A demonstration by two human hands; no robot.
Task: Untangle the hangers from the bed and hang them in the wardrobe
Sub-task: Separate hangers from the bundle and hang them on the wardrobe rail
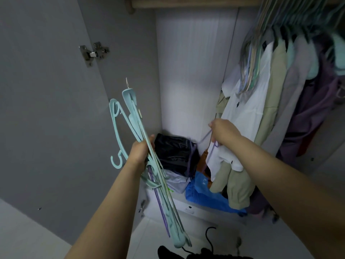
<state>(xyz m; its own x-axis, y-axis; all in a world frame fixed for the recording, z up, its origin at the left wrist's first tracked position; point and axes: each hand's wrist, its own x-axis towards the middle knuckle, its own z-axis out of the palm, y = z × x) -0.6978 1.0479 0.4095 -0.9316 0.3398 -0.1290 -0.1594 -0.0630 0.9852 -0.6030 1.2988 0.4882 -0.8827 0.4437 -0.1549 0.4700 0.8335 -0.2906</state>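
Hangers [138, 131] bunched in left grip [141, 150]; right grip [222, 130] pinches another.

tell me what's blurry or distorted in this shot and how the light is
Head view: dim, cool light; hanging clothes at upper right are smeared by motion blur; wide-angle lens bends the wardrobe door edges; left hand and its teal hangers stay fairly sharp.

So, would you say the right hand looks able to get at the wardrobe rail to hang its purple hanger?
Probably yes: the right hand pinches the purple hanger free of the bundle, and the rail is bare above it.
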